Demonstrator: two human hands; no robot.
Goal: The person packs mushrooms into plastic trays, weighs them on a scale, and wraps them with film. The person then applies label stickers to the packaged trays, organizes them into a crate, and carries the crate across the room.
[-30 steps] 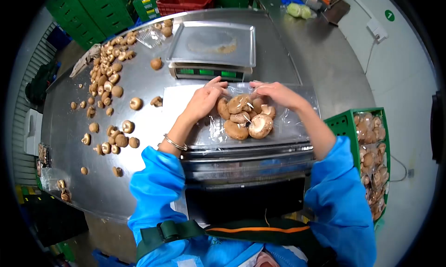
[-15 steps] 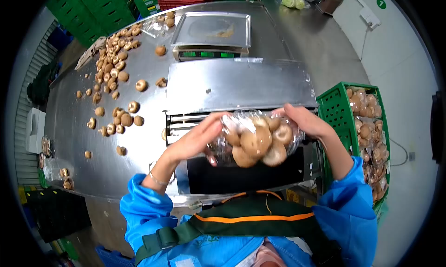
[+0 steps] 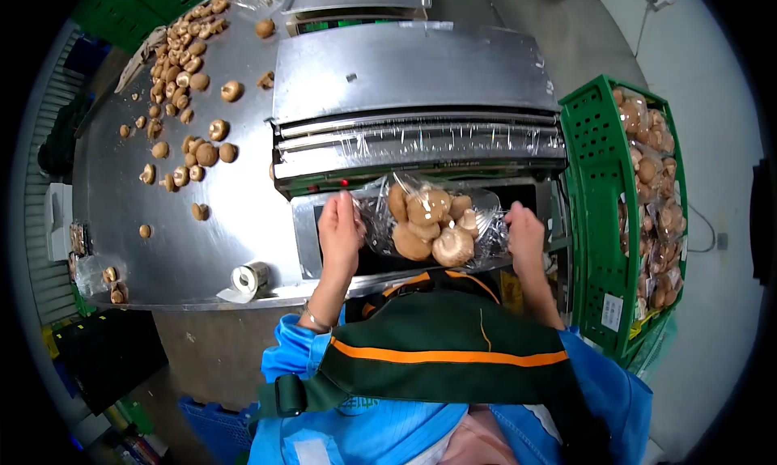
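I see a bunch of brown mushrooms [image 3: 427, 208] in clear film [image 3: 377, 232], right in front of the person, over a flat black plate [image 3: 518, 195]. I can't tell if the bunch touches the plate. The left hand [image 3: 341, 232] is curled up, pinching one end of the film, and the right hand [image 3: 528, 237] pinches the other end. So the film is around this bunch, but its ends look loose, not tucked flat. Lots of packs [image 3: 647, 174] are done, stacked in a green crate [image 3: 584, 165] with holes in its side. Many loose mushrooms [image 3: 174, 72] have no wrap yet and lie on the shiny metal table [image 3: 101, 198]. The mushrooms have round, smooth caps, some turned over to show pale undersides and stubby stems. The film is thin, crinkly and full of bright shine. Behind the bunch is a metal wrapping machine [image 3: 405, 72], smooth and flat on top, with a small red light. A little white roll [image 3: 249, 279] sits near the table's edge.
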